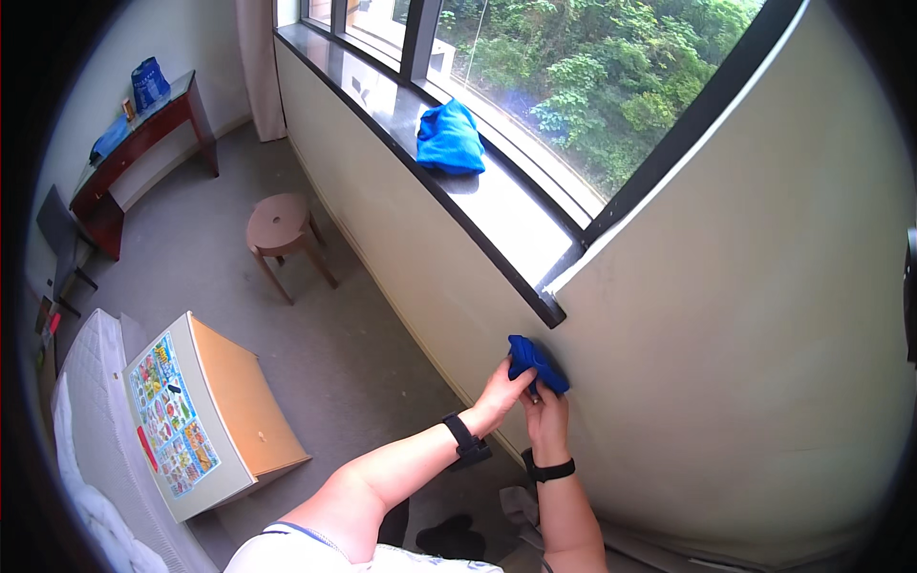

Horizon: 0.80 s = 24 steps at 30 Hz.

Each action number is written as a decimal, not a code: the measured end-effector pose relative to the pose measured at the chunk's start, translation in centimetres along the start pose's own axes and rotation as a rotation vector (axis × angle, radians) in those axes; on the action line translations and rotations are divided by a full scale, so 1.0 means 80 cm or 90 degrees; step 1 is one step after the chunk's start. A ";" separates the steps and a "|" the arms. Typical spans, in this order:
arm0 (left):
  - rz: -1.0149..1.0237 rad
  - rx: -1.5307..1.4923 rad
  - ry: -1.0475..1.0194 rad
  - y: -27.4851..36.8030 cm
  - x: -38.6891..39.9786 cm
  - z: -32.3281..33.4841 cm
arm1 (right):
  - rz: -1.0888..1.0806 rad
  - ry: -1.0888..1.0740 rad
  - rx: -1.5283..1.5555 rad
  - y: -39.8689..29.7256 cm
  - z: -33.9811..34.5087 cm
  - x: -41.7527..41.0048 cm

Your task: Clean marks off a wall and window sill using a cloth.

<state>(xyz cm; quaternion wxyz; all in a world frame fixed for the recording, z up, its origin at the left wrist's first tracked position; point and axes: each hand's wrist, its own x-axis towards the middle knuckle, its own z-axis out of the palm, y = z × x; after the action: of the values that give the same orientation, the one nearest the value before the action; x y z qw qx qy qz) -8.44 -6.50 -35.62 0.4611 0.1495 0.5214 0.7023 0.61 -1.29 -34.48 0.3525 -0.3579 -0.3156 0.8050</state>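
Both my hands meet low in front of the wall, just below the near end of the window sill. Between them is a folded dark-blue cloth, close to the wall; I cannot tell whether it touches the wall. My left hand grips its near left side, thumb and fingers bent around it. My right hand holds the lower edge from below, with its fingertips partly hidden. A black band with a small device is on my left wrist, and another black band circles the right.
A bright blue cloth lies bunched on the dark window sill. Below stands a brown stool. Left are a cabinet with a picture sheet on top, a mattress, a chair and a reddish desk holding a blue bag.
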 end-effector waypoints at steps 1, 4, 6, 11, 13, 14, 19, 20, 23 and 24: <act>-0.045 -0.032 -0.028 0.013 -0.009 -0.005 | -0.036 -0.017 -0.065 -0.004 0.010 -0.012; -0.101 -0.084 -0.079 0.052 -0.040 -0.017 | -0.128 -0.031 -0.267 -0.026 0.036 -0.041; -0.115 -0.111 -0.092 0.090 -0.054 -0.021 | -0.172 -0.010 -0.325 -0.055 0.080 -0.056; -0.040 -0.088 -0.104 0.209 -0.040 -0.033 | -0.368 -0.002 -0.612 -0.106 0.192 -0.042; -0.040 -0.091 -0.137 0.245 -0.014 -0.030 | -0.451 0.029 -0.642 -0.122 0.217 -0.013; -0.035 -0.100 -0.157 0.258 0.002 -0.037 | -0.424 0.007 -0.645 -0.132 0.238 -0.006; -0.024 0.240 -0.078 0.299 0.061 -0.057 | -0.645 -0.012 -0.931 -0.126 0.267 0.065; -0.006 0.286 -0.040 0.295 0.069 -0.073 | -0.536 -0.045 -0.909 -0.118 0.278 0.072; 0.133 0.460 0.031 0.290 0.089 -0.100 | -0.628 -0.111 -0.919 -0.098 0.276 0.117; 0.219 0.572 0.087 0.291 0.095 -0.105 | -0.603 -0.092 -0.930 -0.093 0.276 0.131</act>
<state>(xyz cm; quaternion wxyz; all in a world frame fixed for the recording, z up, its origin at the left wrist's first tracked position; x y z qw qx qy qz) -29.75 -6.11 -20.89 0.1926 0.3716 0.7698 0.4820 -19.64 5.50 -20.48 0.3114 -0.2733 -0.8899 0.1909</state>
